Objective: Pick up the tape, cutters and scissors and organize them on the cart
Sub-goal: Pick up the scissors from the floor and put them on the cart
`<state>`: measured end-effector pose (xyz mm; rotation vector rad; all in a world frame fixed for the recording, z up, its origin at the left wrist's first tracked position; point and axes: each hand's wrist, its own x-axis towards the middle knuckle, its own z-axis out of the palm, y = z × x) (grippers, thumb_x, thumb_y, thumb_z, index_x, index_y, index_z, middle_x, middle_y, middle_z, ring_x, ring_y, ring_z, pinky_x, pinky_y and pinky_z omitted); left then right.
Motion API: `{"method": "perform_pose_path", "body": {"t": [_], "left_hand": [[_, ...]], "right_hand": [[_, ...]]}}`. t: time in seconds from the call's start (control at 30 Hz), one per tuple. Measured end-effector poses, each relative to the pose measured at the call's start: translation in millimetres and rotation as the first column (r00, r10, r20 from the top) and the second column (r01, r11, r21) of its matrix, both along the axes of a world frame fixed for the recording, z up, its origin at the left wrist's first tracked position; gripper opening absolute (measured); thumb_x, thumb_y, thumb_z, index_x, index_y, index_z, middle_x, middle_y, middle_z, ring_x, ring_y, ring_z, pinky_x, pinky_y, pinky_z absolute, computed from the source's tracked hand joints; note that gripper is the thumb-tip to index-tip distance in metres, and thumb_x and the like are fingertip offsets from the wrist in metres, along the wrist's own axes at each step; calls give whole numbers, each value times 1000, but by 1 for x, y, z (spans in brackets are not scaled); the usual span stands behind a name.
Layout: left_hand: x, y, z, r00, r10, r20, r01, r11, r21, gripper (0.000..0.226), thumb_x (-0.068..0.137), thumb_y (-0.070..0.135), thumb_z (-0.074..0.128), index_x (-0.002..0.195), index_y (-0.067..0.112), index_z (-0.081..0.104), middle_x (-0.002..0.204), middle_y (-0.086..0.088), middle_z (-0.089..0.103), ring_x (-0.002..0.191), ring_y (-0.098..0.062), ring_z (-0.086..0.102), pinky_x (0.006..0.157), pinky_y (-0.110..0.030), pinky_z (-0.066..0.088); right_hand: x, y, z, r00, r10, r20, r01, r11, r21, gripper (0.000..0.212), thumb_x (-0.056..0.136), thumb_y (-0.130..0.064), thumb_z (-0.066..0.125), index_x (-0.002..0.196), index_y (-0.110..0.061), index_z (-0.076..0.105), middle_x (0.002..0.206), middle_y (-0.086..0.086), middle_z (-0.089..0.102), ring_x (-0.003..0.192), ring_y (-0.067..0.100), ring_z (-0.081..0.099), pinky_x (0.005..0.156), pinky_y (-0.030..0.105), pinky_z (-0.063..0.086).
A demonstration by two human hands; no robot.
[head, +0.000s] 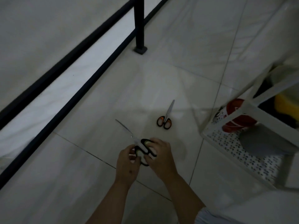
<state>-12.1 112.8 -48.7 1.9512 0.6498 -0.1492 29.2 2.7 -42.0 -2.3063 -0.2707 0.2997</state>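
Observation:
A pair of scissors with black and pale green handles [140, 147] lies low over the tiled floor, blades pointing up-left. My left hand [127, 165] grips the lower handle loop and my right hand [160, 157] grips the upper one. A second pair of scissors with orange and black handles [165, 118] lies flat on the floor a short way beyond, blades pointing away from me. The white perforated cart [229, 143] stands at the right, and a grey tape roll [262, 141] rests on its lower shelf. No cutters are visible.
A red and white container [237, 117] lies in the cart's lower shelf, with a yellow item [286, 105] behind it. A black metal frame with a post [140, 25] and low rails [68, 88] crosses the floor at the left.

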Motion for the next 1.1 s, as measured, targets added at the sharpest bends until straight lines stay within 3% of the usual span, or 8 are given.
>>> {"method": "perform_pose_path", "body": {"t": [0.1,0.2,0.43,0.6,0.7,0.9,1.0,1.1], "left_hand": [[5,-15,32,998,-29,63,30,999,-17,36,85,5,59,121,7,53,107,-14,56,86,-27,61,68,-29,55],[4,-35,64,992,-51,118,58,997,-58,38,83,4,62,120,5,54,105,-15,55,83,-27,61,67,-29,56],[-6,-95,153,903,-201,380,231,972,-34,29,77,4,68,101,19,60,90,-1,55,69,-6,56,55,-4,44],[-4,-145,223,807,-295,511,334,942,16,24,82,3,59,103,15,60,93,-4,55,82,-23,61,77,-28,54],[-6,-173,263,693,-417,588,427,895,131,34,85,3,53,118,9,56,100,-1,49,79,-11,54,70,-3,43],[2,-213,341,486,-576,657,441,811,385,46,84,10,56,128,18,45,121,2,32,101,-12,42,87,-23,39],[18,-228,371,421,-672,610,425,740,522,55,83,11,55,135,17,38,139,-7,29,126,-19,33,98,-22,31],[39,-240,396,400,-781,480,476,625,619,61,87,15,53,142,16,26,151,-9,20,140,-24,17,114,-37,27]], "right_hand": [[-1,-21,33,998,-17,52,17,1000,-12,40,72,-9,71,111,-7,62,126,9,55,114,30,42,92,23,28],[-6,-44,69,990,-35,134,39,999,-26,38,71,-8,72,109,-7,64,124,10,57,113,31,45,92,24,28],[-35,-114,161,938,-144,314,173,982,-69,34,75,-8,65,109,-12,63,122,5,56,110,30,46,84,14,21],[-54,-163,234,857,-252,449,296,955,-31,36,81,-7,61,117,-12,60,129,8,54,116,31,47,97,32,35],[-65,-192,275,790,-310,528,390,920,-44,37,85,-9,57,121,-13,55,135,6,49,117,33,41,95,28,28],[-70,-249,351,669,-371,644,567,815,-119,37,88,-8,51,124,-8,51,145,5,38,126,31,33,95,23,20],[-59,-269,383,660,-375,651,613,770,-178,38,88,-10,51,126,-10,50,145,3,39,123,33,35,98,27,24],[-41,-279,410,688,-353,634,603,764,-229,37,87,-8,51,123,-13,52,139,3,44,117,34,39,98,37,35]]}}
